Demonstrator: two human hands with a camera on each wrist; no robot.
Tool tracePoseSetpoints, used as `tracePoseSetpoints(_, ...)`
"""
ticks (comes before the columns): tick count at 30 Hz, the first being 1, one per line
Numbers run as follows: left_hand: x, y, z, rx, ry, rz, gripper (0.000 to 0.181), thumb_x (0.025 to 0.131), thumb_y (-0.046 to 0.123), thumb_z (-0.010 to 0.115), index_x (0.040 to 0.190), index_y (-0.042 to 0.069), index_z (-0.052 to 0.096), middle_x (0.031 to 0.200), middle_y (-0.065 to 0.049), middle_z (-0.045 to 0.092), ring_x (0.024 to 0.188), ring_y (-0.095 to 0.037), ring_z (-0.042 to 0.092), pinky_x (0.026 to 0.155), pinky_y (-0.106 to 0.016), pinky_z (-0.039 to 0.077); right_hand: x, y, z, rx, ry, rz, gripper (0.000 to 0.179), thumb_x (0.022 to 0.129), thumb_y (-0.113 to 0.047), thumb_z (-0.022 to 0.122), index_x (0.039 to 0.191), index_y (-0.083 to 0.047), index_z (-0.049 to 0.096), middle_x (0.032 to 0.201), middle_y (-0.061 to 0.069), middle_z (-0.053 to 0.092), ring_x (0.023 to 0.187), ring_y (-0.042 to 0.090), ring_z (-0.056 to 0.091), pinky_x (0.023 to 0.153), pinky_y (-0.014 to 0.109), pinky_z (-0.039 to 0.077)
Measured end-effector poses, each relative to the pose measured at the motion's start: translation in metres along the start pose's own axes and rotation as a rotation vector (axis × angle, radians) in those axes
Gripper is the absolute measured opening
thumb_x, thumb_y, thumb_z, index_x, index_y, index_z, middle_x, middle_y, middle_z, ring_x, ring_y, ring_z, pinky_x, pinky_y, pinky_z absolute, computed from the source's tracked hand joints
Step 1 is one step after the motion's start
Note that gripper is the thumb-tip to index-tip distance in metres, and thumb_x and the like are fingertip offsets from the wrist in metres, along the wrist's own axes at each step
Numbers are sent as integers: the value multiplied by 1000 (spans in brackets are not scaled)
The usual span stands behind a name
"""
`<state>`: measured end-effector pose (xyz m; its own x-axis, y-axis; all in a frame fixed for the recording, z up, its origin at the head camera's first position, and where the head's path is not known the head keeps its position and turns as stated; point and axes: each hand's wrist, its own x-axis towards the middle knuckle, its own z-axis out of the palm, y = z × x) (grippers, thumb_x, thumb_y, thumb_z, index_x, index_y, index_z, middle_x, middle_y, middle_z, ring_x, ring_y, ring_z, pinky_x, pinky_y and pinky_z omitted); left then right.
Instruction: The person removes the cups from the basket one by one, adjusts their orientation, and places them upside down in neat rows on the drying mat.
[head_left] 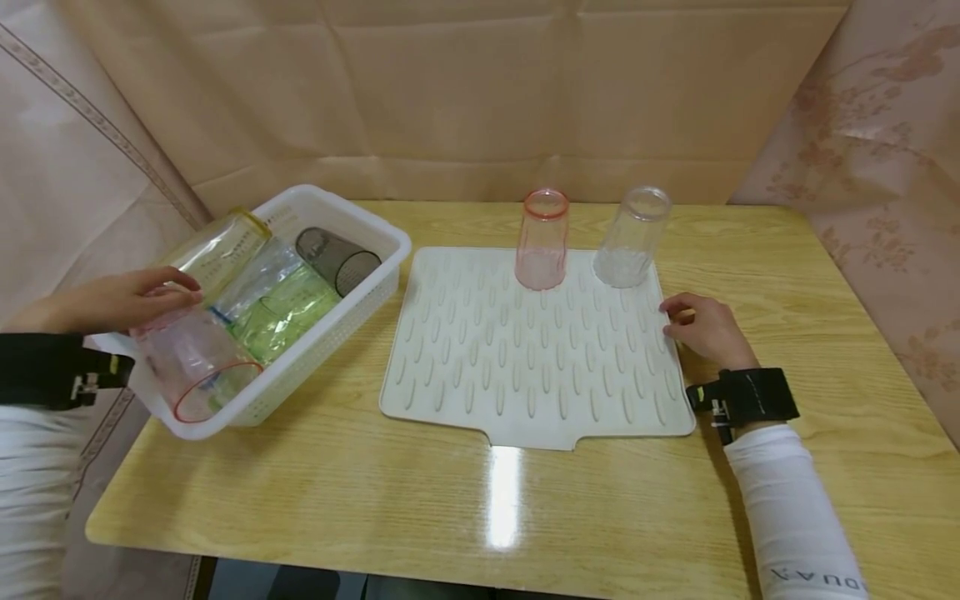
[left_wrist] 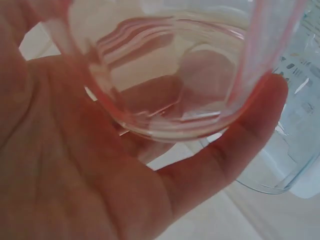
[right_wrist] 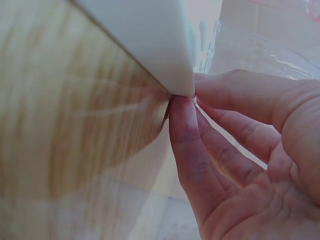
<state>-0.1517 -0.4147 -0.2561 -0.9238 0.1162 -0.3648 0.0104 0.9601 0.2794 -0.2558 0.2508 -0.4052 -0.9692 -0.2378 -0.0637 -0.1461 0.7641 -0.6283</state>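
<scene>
In the white basket at the left, my left hand (head_left: 138,300) grips the base end of a clear glass with a pink-red rim (head_left: 197,354). The left wrist view shows the thumb and fingers curved around this pink-tinted glass (left_wrist: 165,120). My right hand (head_left: 708,332) is at the right edge of a white ridged drying mat (head_left: 525,358); in the right wrist view, thumb and forefinger pinch the mat's edge (right_wrist: 172,65). Toward the mat's back stand a pink glass (head_left: 543,242) and a clear glass (head_left: 632,237), both upside down.
The white basket (head_left: 322,342) also holds a yellow-rimmed glass (head_left: 225,250), a green glass (head_left: 288,312), a dark grey glass (head_left: 337,258) and a clear bluish glass (head_left: 258,275). Beneath everything is a wooden table (head_left: 375,492); a beige cloth (head_left: 465,100) hangs behind.
</scene>
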Motion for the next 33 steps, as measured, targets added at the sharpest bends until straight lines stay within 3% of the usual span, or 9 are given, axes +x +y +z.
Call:
tracePoseSetpoints(5, 0, -1, -3, -4, -32, 19, 44, 98, 29, 38, 128, -3, 38, 113, -40, 50, 81, -31, 54, 59, -37, 45, 0, 1, 0, 3, 3, 4, 33, 85, -6, 58, 116, 4, 52, 114, 30, 54, 100, 45, 53, 81, 56, 48)
tracePoseSetpoints(9, 1, -1, -5, -12, -56, 22, 41, 99, 27, 36, 123, -5, 42, 96, -23, 57, 72, -20, 50, 56, -35, 45, 1, 2, 0, 1, -5, 1, 33, 85, -6, 58, 116, 4, 52, 114, 30, 54, 100, 45, 53, 81, 56, 48)
tracePoseSetpoints(12, 3, -2, -6, -4, -68, 26, 39, 99, 26, 36, 119, -7, 46, 93, -15, 57, 73, -19, 50, 57, -35, 46, 2, 2, 0, 1, -8, 0, 33, 85, -6, 58, 116, 5, 52, 114, 30, 54, 100, 45, 53, 81, 55, 48)
tracePoseSetpoints(15, 4, -2, -6, 1, -72, 31, 38, 99, 25, 38, 116, -7, 46, 95, -18, 59, 78, -24, 54, 60, -38, 48, 2, 2, 0, 0, -12, 2, 33, 85, -6, 58, 116, 5, 52, 114, 30, 53, 101, 45, 52, 81, 56, 47)
tracePoseSetpoints(33, -5, 8, -10, 35, 77, 104, 23, 94, 25, 51, 105, 5, 52, 90, -15, 61, 70, -23, 51, 53, -36, 43, 1, 2, 0, -6, -1, -2, 33, 85, -6, 59, 116, 4, 52, 113, 30, 54, 100, 45, 53, 80, 56, 48)
